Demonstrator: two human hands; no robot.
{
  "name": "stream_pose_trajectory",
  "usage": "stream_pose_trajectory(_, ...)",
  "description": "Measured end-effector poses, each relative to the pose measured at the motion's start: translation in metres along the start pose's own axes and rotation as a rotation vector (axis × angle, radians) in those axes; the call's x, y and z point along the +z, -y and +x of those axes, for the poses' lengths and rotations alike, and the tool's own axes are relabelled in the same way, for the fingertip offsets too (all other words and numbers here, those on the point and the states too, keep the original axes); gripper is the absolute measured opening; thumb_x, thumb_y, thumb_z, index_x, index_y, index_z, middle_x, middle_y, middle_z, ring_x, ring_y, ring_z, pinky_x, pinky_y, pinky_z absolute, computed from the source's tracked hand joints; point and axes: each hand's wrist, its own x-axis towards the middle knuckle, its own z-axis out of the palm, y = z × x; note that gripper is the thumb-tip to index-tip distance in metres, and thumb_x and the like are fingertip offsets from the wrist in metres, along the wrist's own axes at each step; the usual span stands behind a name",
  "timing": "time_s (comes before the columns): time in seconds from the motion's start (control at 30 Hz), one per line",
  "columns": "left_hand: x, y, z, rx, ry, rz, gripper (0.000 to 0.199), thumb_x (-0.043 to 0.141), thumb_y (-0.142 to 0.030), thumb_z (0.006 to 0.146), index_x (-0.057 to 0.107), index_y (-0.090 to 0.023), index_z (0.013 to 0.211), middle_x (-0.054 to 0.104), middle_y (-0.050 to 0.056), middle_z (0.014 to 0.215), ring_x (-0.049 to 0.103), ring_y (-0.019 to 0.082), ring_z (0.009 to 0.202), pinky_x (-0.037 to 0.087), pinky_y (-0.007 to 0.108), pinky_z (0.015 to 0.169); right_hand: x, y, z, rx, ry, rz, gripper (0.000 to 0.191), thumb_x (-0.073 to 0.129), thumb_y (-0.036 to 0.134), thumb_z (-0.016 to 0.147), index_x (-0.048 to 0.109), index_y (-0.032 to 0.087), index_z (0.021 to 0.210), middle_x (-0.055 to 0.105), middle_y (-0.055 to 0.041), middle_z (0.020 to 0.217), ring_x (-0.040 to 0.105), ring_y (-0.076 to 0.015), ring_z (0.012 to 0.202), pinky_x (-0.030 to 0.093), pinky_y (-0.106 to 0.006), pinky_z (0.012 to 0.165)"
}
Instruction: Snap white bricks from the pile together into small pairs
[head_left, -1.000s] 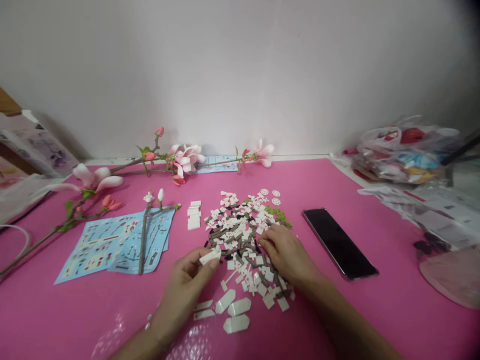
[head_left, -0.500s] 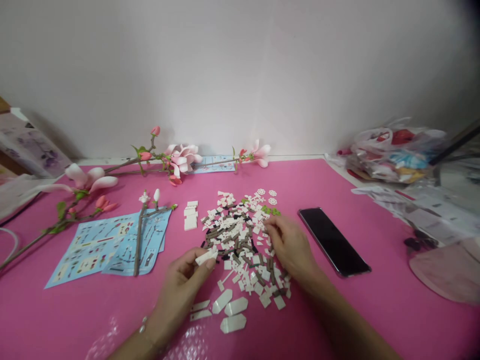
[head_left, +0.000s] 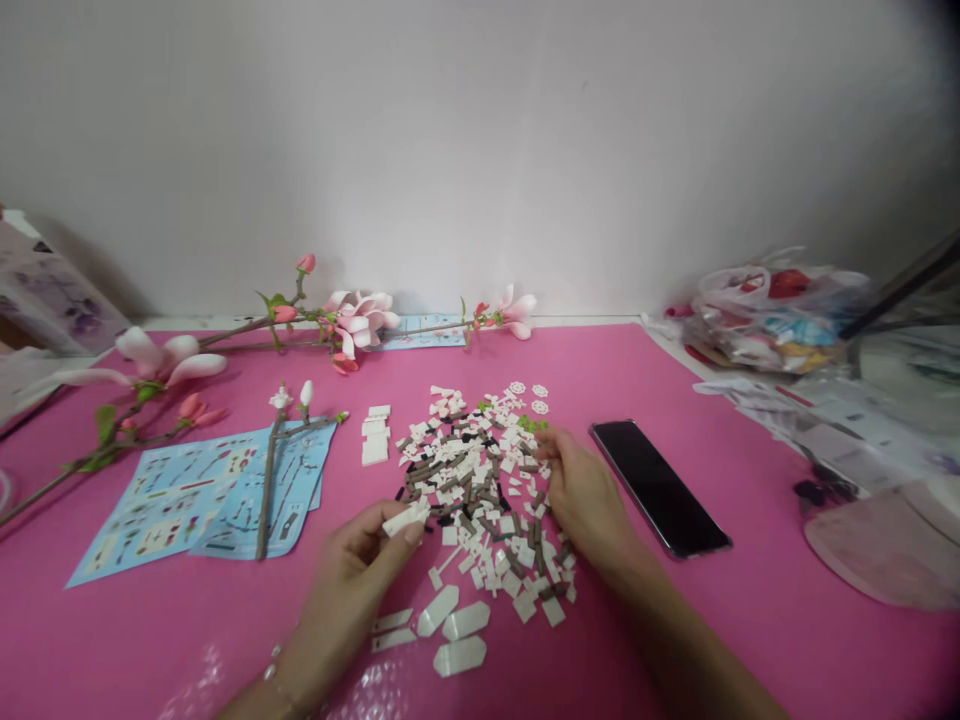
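Observation:
My left hand (head_left: 366, 560), with a bracelet at the wrist, pinches a white piece (head_left: 406, 518) between thumb and fingers at the left side of the heap. Small white, brown and black building pieces form a loose pile (head_left: 480, 490) on the pink table (head_left: 525, 670). At the pile's right edge is my right hand (head_left: 581, 490), its fingertips together among the small pieces near some green ones (head_left: 532, 424); whatever they hold is too small to make out. Larger white pointed plates (head_left: 460, 656) lie nearest me, and flat white pieces (head_left: 376, 440) are stacked to the left.
A black phone (head_left: 660, 487) lies right of my right hand. Blue printed sheets (head_left: 169, 495) with a brown branch (head_left: 268, 480) on top are at left. Flower branches (head_left: 361, 320) lie along the back. Plastic bags (head_left: 780, 310) and a pink pouch (head_left: 889, 545) are at right.
The whole view has shifted slightly, moving the table items a little left in the picture. Both hands keep nearly the same places, the left still pinching the white piece.

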Motion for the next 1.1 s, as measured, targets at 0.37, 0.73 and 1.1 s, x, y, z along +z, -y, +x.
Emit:
stream_pose_trajectory(0.37,-0.001,0.0,0.0,-0.004,-0.009,0.022,0.023,0.062,-0.041,0.078,0.067,-0.018,0.076,0.067,0.001,0.068,0.058,0.016,0.063,0.046,0.021,0.055,-0.001,0.003,0.001,0.018,-0.008,-0.009,0.052,0.036,-0.004,0.069,0.056,0.018,0.111,0.068,-0.0056,0.097,0.062,-0.0198,0.091,0.045,-0.032,0.078)
stream_pose_trajectory(0.73,0.003,-0.006,-0.001,0.003,-0.041,0.026,0.023,0.064,-0.041,0.075,0.067,-0.019,0.071,0.067,0.001,0.065,0.058,0.017,0.061,0.043,0.022,0.053,0.003,0.002,0.001,-0.063,-0.024,-0.05,0.047,0.036,-0.003,0.069,0.056,0.018,0.107,0.067,-0.0072,0.094,0.058,-0.024,0.092,0.041,-0.039,0.081)
stream_pose_trajectory(1.1,0.001,-0.001,-0.001,-0.006,0.001,0.016,0.023,0.06,-0.04,0.08,0.064,-0.018,0.075,0.067,0.001,0.07,0.058,0.016,0.066,0.045,0.022,0.057,0.012,0.005,0.0,-0.17,0.001,-0.045,0.027,0.047,0.008,0.077,0.058,0.018,0.099,0.064,-0.0053,0.083,0.054,-0.0228,0.083,0.039,-0.036,0.075)
